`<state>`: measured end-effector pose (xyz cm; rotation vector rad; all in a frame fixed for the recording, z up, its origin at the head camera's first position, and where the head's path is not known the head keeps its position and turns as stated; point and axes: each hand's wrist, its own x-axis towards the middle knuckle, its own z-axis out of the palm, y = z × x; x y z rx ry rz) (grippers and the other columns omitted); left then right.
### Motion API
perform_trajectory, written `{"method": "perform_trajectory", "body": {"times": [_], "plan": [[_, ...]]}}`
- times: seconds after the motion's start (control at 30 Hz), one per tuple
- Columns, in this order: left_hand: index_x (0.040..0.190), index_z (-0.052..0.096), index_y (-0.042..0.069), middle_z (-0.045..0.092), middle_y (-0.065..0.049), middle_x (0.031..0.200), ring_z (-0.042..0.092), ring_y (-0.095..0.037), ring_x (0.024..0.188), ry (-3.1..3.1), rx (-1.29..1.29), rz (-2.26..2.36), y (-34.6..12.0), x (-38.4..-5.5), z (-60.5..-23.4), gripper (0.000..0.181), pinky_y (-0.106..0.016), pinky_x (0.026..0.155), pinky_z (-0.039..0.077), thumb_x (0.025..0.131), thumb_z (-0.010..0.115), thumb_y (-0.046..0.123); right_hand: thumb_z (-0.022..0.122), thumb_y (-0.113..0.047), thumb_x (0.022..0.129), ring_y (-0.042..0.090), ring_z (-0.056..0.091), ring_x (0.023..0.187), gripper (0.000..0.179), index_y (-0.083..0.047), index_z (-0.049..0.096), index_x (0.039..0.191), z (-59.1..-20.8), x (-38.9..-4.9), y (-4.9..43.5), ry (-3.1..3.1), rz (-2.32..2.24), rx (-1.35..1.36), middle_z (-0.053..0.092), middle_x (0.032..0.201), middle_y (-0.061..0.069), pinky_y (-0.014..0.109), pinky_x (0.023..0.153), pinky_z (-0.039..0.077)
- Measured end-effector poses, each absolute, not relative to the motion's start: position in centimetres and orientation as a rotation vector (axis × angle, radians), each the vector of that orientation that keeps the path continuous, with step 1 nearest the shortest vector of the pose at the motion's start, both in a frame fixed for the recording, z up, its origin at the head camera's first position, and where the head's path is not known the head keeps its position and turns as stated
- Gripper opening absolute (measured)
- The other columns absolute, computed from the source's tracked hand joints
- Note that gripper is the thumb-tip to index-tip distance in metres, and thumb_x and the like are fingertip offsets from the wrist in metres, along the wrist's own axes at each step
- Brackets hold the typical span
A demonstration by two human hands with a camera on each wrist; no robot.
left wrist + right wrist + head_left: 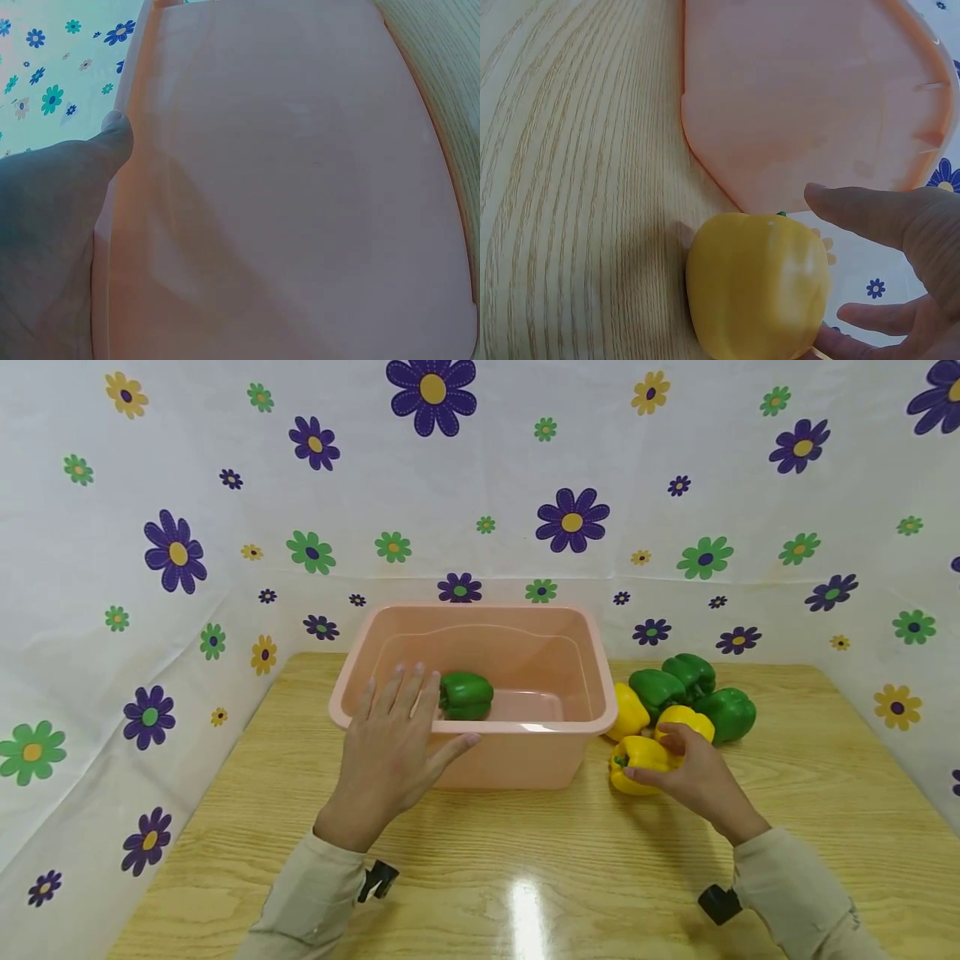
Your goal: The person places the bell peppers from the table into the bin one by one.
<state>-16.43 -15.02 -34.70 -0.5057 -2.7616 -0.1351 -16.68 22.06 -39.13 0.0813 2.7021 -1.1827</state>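
My left hand (390,760) lies with straight, spread fingers over the near rim of a pink plastic tub (510,756). Its thumb reaches along that rim in the left wrist view. A green bell pepper (468,697) rests inside the tub, just past the fingertips. To the tub's right, my right hand (697,772) reaches around the nearest yellow bell pepper (633,766), thumb on the near side and fingers beyond. In the right wrist view the thumb (862,214) stands apart from this pepper (757,289), while other fingers come close to its side.
Behind the nearest pepper sit two more yellow peppers (628,710) and three green ones (729,714), bunched against the tub's right side. Everything stands on a light wooden table (465,868). A white cloth with printed flowers (487,468) hangs behind and at both sides.
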Motion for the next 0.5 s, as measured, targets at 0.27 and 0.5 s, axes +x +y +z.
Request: {"method": "perform_trajectory", "body": {"times": [0.27, 0.5], "plan": [[0.157, 0.035, 0.002, 0.033, -0.019, 0.161, 0.024, -0.038, 0.151, -2.745, -0.512, -0.13, -15.05, -16.43, -34.78, 0.092, -0.056, 0.123, 0.012, 0.096, 0.044, 0.072, 0.081, -0.04, 0.086, 0.051, 0.035, 0.139, 0.095, 0.01, 0.031, 0.15, -39.35, -16.72, 21.93, 2.731, -1.147, 0.046, 0.036, 0.152, 0.035, 0.064, 0.113, 0.03], [0.157, 0.035, 0.002, 0.033, -0.02, 0.161, 0.024, -0.038, 0.151, -2.743, -0.517, -0.142, -14.96, -16.39, -34.63, 0.092, -0.057, 0.122, 0.012, 0.096, 0.045, 0.071, 0.081, -0.037, 0.087, 0.05, 0.038, 0.136, 0.089, 0.01, 0.037, 0.148, -39.64, -16.69, 21.75, 2.762, -1.13, -0.001, 0.039, 0.15, 0.035, 0.065, 0.112, 0.03]]}}
